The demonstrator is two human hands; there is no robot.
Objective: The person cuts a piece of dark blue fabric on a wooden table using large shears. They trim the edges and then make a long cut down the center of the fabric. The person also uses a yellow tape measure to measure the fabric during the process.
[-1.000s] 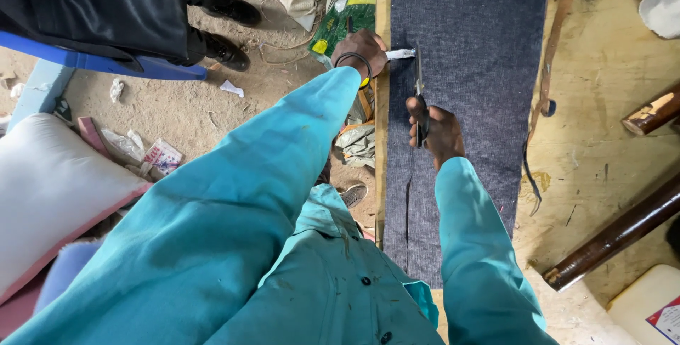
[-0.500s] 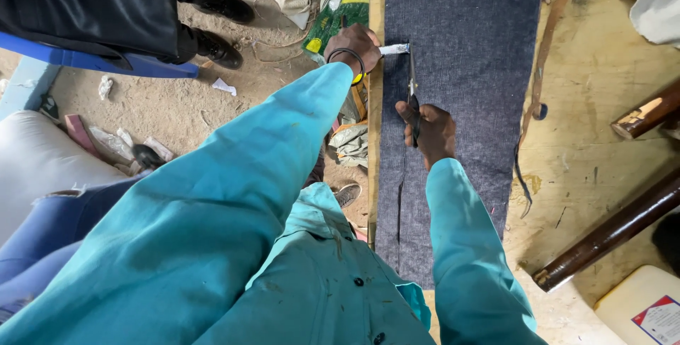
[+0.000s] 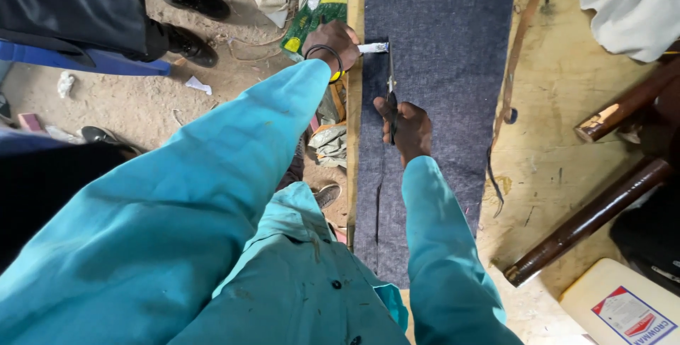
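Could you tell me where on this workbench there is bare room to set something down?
Bare wood lies between the dark cloth and the brown wooden legs, crossed only by a thin strap. The cloth's left edge is crowded by the left hand, right hand and scissors.

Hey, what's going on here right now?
A person in a teal coat is cutting a long piece of dark grey fabric laid on a wooden table. The right hand works a pair of scissors lengthwise along the cloth, and a slit already runs behind the blades. The left hand presses a small white stick, perhaps chalk, at the cloth's edge just ahead of the scissors. Another person's dark shoes stand on the sandy floor nearby.
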